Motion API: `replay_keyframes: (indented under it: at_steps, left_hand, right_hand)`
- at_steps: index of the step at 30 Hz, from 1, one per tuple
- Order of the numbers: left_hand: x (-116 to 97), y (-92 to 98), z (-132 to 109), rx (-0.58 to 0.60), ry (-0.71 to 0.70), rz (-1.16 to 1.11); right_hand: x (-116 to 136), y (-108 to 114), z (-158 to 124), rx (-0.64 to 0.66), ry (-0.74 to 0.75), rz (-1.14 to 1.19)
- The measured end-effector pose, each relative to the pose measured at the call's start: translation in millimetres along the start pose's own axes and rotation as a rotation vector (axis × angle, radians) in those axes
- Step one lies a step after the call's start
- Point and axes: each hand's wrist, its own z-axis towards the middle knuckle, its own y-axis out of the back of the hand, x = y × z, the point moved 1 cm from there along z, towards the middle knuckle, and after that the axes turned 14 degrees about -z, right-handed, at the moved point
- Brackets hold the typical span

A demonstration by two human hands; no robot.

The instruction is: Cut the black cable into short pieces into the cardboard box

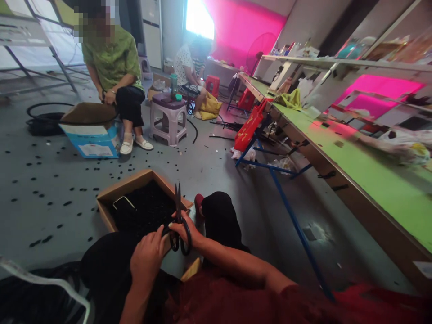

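Note:
Black-handled scissors [180,220] point upward at my right hand [184,228], which is wrapped around them near the pivot; the blades look slightly apart. Close beside, my left hand [147,257] has its fingers closed on a small dark piece [165,231] that reaches toward my right hand. Both hands are above my lap, at the near edge of an open cardboard box [104,213]. Many small black pieces [151,204] fill the box, with a pale-edged dark rectangular object [124,204] lying on top.
Small black bits dot the floor [74,180] at left. A seated person in green [113,58] is behind a blue-white box [91,141], near a stool [168,117]. A long green-topped table [364,166] with blue legs runs along the right. Black tubing [37,288] lies lower left.

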Motion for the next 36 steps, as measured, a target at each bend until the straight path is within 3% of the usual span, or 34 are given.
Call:
replay_keyframes:
  at_steps: [5,13,15,19,21,25,30,36]
  left_hand:
    - [17,-1.1,7,0.154,0.022,-0.002]
    - [6,-38.8,17,0.454,0.448,-0.439]
    - [16,-49.0,22,0.412,0.522,-0.557]
    - [37,-63.8,30,0.163,0.694,-0.804]
    - [40,-65.8,32,0.106,0.764,-0.925]
    - [33,-68.7,32,0.131,0.775,-1.049]
    - [33,-79.3,28,0.140,0.792,-1.083]
    - [36,-84.8,24,0.174,0.778,-1.034]
  right_hand:
    - [-12,-11,12,0.055,0.001,-0.004]
    - [-31,7,22,0.092,0.038,-0.338]
    - [-35,14,24,0.099,0.017,-0.408]
    - [-47,27,20,0.140,-0.008,-0.568]
    - [-57,31,11,0.190,-0.039,-0.595]
    - [-83,36,-7,0.282,-0.100,-0.663]
    - [-110,33,-14,0.299,-0.013,-0.658]
    - [-116,32,-10,0.317,-0.002,-0.675]
